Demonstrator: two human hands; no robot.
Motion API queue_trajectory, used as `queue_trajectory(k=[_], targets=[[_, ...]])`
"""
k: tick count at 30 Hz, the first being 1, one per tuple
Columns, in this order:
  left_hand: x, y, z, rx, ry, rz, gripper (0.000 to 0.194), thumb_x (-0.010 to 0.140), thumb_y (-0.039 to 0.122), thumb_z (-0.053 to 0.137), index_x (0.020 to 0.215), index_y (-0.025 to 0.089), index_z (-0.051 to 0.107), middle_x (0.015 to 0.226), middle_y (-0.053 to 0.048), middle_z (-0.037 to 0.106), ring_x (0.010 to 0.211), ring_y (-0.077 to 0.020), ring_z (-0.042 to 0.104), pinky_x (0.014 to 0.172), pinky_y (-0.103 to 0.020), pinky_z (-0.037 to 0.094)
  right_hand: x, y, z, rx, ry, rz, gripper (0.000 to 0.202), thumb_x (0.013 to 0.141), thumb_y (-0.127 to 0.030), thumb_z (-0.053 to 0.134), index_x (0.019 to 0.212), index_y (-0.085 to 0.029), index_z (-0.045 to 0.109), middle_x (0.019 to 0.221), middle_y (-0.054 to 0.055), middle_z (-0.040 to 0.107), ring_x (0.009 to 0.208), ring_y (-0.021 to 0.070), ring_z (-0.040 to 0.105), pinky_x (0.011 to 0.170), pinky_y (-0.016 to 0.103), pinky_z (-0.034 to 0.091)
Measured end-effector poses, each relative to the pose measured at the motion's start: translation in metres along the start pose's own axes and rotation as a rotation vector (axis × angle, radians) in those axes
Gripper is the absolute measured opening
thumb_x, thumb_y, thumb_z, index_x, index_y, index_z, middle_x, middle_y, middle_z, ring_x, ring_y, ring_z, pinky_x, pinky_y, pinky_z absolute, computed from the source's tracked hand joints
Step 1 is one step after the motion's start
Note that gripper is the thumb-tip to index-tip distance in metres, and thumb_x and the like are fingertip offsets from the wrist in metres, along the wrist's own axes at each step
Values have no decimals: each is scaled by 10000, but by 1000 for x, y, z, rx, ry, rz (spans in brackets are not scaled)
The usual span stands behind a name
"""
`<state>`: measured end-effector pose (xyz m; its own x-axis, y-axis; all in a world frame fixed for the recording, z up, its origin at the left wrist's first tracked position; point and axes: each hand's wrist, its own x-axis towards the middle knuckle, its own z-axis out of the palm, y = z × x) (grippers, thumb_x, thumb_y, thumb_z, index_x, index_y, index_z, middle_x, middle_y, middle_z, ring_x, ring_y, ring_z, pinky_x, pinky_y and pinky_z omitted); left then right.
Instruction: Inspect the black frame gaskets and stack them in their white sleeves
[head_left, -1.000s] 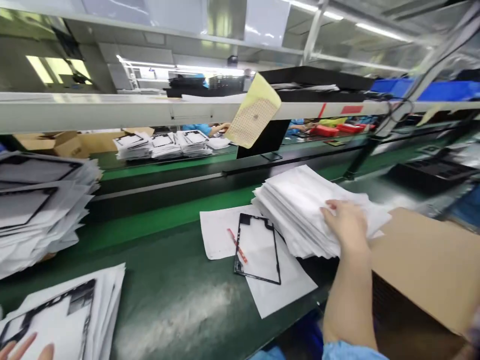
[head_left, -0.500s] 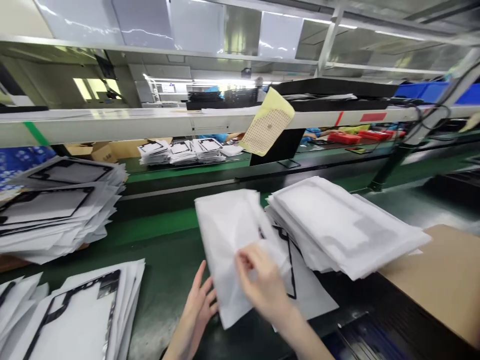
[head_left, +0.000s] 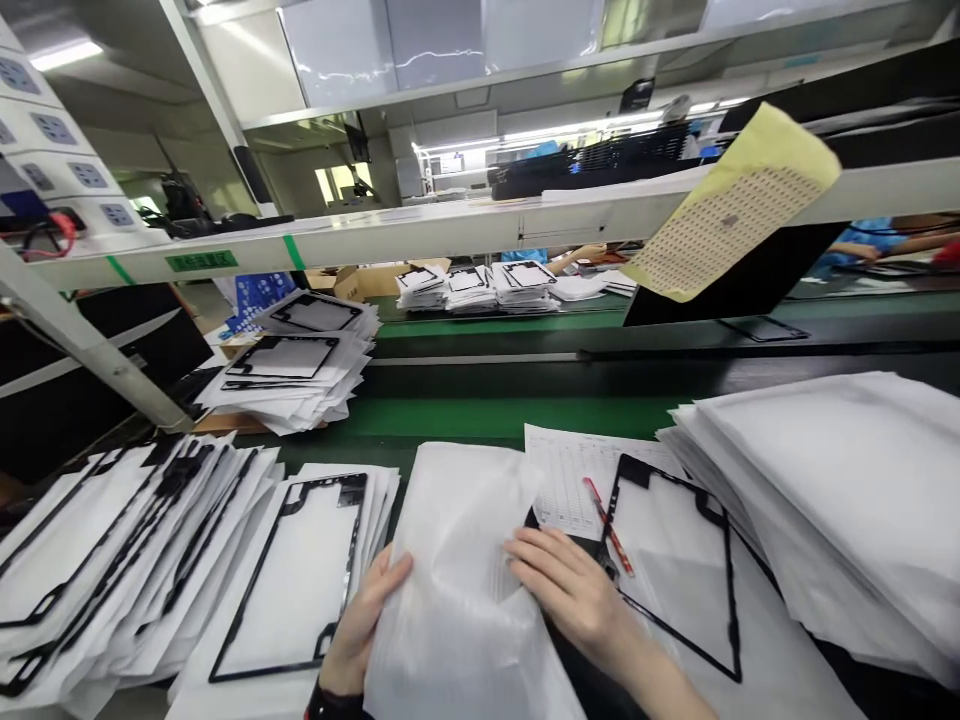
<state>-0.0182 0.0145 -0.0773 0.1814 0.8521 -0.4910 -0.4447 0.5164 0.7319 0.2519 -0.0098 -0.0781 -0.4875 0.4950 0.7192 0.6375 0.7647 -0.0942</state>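
Note:
A translucent white packing sheet (head_left: 457, 560), creased and seemingly layered, is held upright and slightly tilted in front of me. My left hand (head_left: 367, 610) grips its left edge, thumb on the front and fingers hidden behind. On its right edge lies my right hand (head_left: 574, 590), with fingers stretched out against the surface. Just right of that hand, a thin black frame (head_left: 733, 600) rests on another white sheet. A red pen (head_left: 609, 530) and a printed form (head_left: 562, 480) lie partly behind it.
Stacked white sheets (head_left: 847, 480) rise at the right. To the left are sheets with black frames (head_left: 307, 580), a fanned pile (head_left: 127, 560) and a farther stack (head_left: 292, 370). A shelf beam (head_left: 450, 225) with a hanging yellow card (head_left: 735, 205) crosses ahead; people's arms show beyond.
My view has swung left. My left hand, open beside the sheet before, now grips its left edge. My right hand has gone from pinching at the sheet's middle to lying along its right edge.

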Motion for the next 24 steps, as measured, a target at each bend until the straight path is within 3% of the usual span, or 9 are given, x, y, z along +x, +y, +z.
queue_trajectory(k=[3,5,9,12,15,19,22,24], targets=[[3,13,-16,195,-123,106,558,583,347,923,1022,130,656,1004,-106,737,954,-252,711,790,-271,577,4,9,-10,-3,118,-18,403,958,-34,438,1277,-189,627,1227,109,665,1209,258,603,1005,442,532],[3,25,-36,304,-66,162,585,607,406,904,1045,122,641,996,-110,740,924,-243,715,801,-268,569,10,14,-24,-28,245,29,468,925,-2,431,1306,-206,609,1175,100,688,1144,257,645,976,439,549],[-1,48,-99,503,217,301,672,590,532,870,1077,137,628,1036,-103,733,1011,-264,691,849,-275,557,20,16,-45,16,427,334,266,929,-63,517,1080,-220,669,873,42,729,812,199,725,784,296,610],[-5,59,-149,679,428,316,775,581,589,816,1163,132,586,1029,-130,725,988,-320,688,841,-355,563,18,9,-45,189,411,595,127,951,-166,557,954,-220,672,684,-9,673,585,132,668,607,174,571],[-3,64,-178,994,641,340,797,638,520,716,1279,82,534,1034,-181,705,1021,-373,664,903,-450,534,9,1,-39,372,378,754,134,963,-255,569,921,-208,687,660,-5,655,561,113,638,586,135,545],[6,60,-180,1342,886,327,684,776,385,501,1346,8,517,1068,-232,667,1038,-421,631,931,-538,485,-1,-7,-34,495,374,838,161,959,-310,593,962,-189,700,655,6,646,553,110,619,571,133,539],[12,55,-166,1364,1000,393,648,829,284,400,1377,-55,468,1160,-281,610,1149,-439,566,1022,-573,408,-5,-12,-35,519,427,871,153,945,-307,616,956,-186,709,661,9,646,566,113,619,575,136,548],[13,54,-148,1385,1065,472,643,859,301,378,1382,-64,462,1320,-315,495,1308,-465,427,1093,-604,322,-7,-14,-36,504,459,884,147,932,-299,636,950,-178,718,657,14,652,551,117,618,574,144,560]])
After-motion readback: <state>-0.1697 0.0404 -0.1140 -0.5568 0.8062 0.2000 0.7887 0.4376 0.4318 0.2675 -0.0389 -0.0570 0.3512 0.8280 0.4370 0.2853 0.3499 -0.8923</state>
